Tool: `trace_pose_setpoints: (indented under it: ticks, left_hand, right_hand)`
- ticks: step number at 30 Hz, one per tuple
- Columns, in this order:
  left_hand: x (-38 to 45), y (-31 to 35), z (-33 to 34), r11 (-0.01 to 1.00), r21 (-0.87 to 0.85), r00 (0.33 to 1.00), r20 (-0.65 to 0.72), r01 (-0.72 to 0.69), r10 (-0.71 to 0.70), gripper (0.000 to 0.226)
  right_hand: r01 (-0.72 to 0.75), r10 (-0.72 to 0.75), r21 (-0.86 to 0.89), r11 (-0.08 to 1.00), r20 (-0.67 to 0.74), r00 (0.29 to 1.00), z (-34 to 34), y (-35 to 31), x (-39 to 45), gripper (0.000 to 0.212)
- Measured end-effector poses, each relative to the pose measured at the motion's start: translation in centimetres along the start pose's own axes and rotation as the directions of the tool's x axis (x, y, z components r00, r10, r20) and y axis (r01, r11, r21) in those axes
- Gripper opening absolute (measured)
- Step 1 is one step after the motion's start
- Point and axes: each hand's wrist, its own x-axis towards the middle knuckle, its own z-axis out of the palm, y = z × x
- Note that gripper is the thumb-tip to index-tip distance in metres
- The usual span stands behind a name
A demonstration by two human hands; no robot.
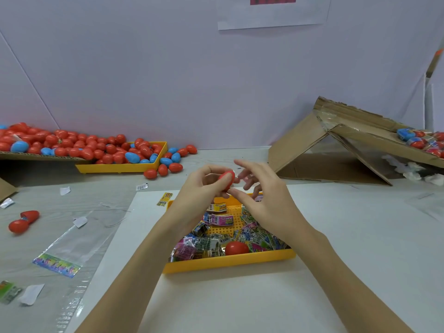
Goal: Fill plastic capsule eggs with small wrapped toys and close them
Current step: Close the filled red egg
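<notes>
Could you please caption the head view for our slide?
Left hand holds a red egg above the yellow toy tray; right hand open beside it.

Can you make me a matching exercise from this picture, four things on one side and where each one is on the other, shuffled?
Things:
1. red egg
2. open red egg
3. wrapped toys
4. cardboard box

Places:
A. far right of the table, tipped on its side
B. in the near yellow tray
C. held in the left hand
D. on the table at the left, lying apart

Pairs: 1-C, 2-D, 3-B, 4-A
</notes>
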Motion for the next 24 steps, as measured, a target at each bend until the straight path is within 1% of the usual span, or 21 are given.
trace_pose_setpoints:
  ticks: [1,2,3,4,5,7,9,11,13,16,20,24]
  left_hand:
    - [0.1,0.1,-0.3,1.0,-0.001,1.0,-0.005,0.005,-0.005,0.02]
    - [0.2,0.2,-0.5,1.0,-0.001,1.0,-0.021,0.014,-0.014,0.02]
    - [0.2,0.2,-0.6,1.0,-0.01,0.999,-0.048,0.024,-0.024,0.021]
    - [0.2,0.3,-0.7,0.999,-0.031,0.996,-0.082,0.03,-0.033,0.021]
    - [0.2,0.3,-0.9,0.998,-0.059,0.992,-0.118,0.033,-0.04,0.019]
    - [0.2,0.4,-1.1,0.995,-0.097,0.983,-0.175,0.034,-0.051,0.018]
    - [0.3,0.4,-1.3,0.994,-0.101,0.98,-0.19,0.031,-0.05,0.022]
    - [0.4,0.5,-1.5,0.996,-0.088,0.98,-0.193,0.025,-0.042,0.026]
    - [0.4,0.4,-1.5,0.997,-0.079,0.979,-0.199,0.021,-0.036,0.027]
    - [0.5,0.4,-1.6,0.997,-0.071,0.977,-0.209,0.029,-0.043,0.024]
    - [0.5,0.6,-1.7,0.996,-0.082,0.981,-0.186,0.039,-0.054,0.022]
    - [0.4,0.8,-1.8,0.995,-0.094,0.984,-0.165,0.045,-0.06,0.024]
  right_hand:
    - [-0.026,0.027,-0.043,0.999,0.024,0.999,-0.1,0.2,0.0,0.041]
    - [-0.041,0.049,-0.122,0.992,0.064,0.997,-0.2,0.4,0.0,0.03]
    - [-0.044,0.071,-0.211,0.977,0.122,0.99,-0.4,0.7,0.0,0.021]
    - [-0.035,0.09,-0.281,0.959,0.183,0.979,-0.4,0.8,0.0,0.017]
    - [-0.031,0.107,-0.316,0.948,0.228,0.968,-0.3,0.8,-0.2,0.018]
    - [-0.041,0.14,-0.329,0.943,0.283,0.949,0.1,0.3,-0.4,0.027]
    - [-0.012,0.157,-0.405,0.914,0.328,0.931,0.9,-0.1,-0.6,0.037]
    - [0.027,0.164,-0.488,0.873,0.345,0.924,1.5,-0.4,-0.6,0.039]
    - [0.009,0.166,-0.478,0.878,0.322,0.932,1.6,-0.5,-0.6,0.032]
    - [-0.063,0.183,-0.38,0.923,0.288,0.94,1.4,-0.3,-0.7,0.022]
    - [-0.064,0.177,-0.357,0.932,0.295,0.939,1.3,0.0,-0.6,0.012]
    - [-0.037,0.157,-0.374,0.927,0.296,0.942,1.4,0.4,-0.6,0.023]
